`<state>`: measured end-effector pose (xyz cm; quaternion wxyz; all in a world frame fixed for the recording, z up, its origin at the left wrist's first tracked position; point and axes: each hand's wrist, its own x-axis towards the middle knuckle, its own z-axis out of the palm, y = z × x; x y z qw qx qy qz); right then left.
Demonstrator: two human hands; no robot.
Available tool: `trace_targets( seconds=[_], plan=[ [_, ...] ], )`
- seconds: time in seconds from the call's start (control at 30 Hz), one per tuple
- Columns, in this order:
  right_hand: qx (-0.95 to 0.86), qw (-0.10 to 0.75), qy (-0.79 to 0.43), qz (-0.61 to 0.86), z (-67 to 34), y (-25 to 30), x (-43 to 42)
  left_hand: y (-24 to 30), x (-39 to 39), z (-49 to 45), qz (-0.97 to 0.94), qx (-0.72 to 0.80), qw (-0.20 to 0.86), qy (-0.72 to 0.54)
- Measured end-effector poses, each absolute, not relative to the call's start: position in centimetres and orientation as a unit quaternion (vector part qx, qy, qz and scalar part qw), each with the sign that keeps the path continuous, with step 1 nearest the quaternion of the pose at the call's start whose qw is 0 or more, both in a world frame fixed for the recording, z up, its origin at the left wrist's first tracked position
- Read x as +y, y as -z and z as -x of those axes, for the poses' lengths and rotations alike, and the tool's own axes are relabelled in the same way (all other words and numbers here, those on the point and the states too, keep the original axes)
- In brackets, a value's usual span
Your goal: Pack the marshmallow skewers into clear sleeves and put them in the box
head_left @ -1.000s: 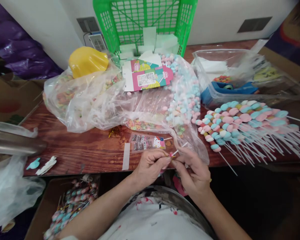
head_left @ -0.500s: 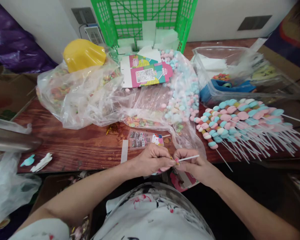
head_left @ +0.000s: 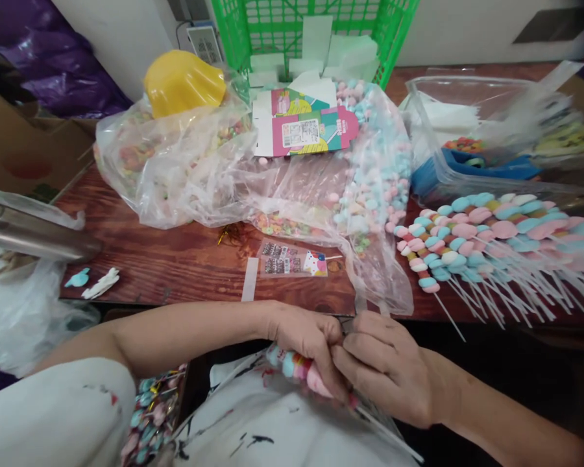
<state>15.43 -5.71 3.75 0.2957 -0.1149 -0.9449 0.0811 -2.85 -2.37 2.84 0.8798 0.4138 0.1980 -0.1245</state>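
My left hand (head_left: 311,344) is closed around a marshmallow skewer (head_left: 292,366) of pink, blue and white pieces, held low over my lap and partly hidden by the fingers. It seems to have a see-through wrapper. Its white stick (head_left: 389,436) points down to the right. Knuckles almost touching the left, my right hand (head_left: 389,370) is closed with curled fingers at the stick end of the marshmallows; what it grips is hidden. On the table's right lies a pile of similar skewers (head_left: 467,233), sticks toward me. Printed plastic sleeves (head_left: 292,259) lie just beyond my hands.
Bags of ring candies (head_left: 175,175) and marshmallows (head_left: 370,168) cover the table's middle, with a printed carton (head_left: 302,126) on top. Behind stands a green crate (head_left: 272,29). A transparent tub (head_left: 472,172) is at right, a steel cylinder (head_left: 39,230) at left. Wrapped skewers (head_left: 150,415) fill a box below.
Both hands have come down from the table edge toward my lap, bringing the skewer with them. Its coloured marshmallows now show more, and the stick has swung to point downward. The view has shifted.
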Motion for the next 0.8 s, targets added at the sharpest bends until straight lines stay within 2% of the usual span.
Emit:
trace_targets(
  seconds=[0.23, 0.47, 0.67, 0.8],
  plan=[
    [-0.911, 0.325, -0.025, 0.252, -19.0, -5.3, -4.2, -2.4, -1.8, 3.5, -0.351, 0.228, 0.906, 0.055],
    [-0.928, 0.306, -0.177, 0.117, -16.8, -4.8, -4.6, -1.7, -2.3, 3.5, -0.328, 0.211, 0.918, 0.067],
    [-0.951, 0.271, -0.136, 0.063, -16.1, -4.7, -4.8, -2.2, -2.6, 3.5, -0.342, 0.189, 0.914, 0.108],
    [-0.941, 0.304, -0.145, 0.043, -15.6, -4.4, -4.9, -1.9, -2.4, 3.7, -0.363, 0.144, 0.91, 0.142]
  ],
)
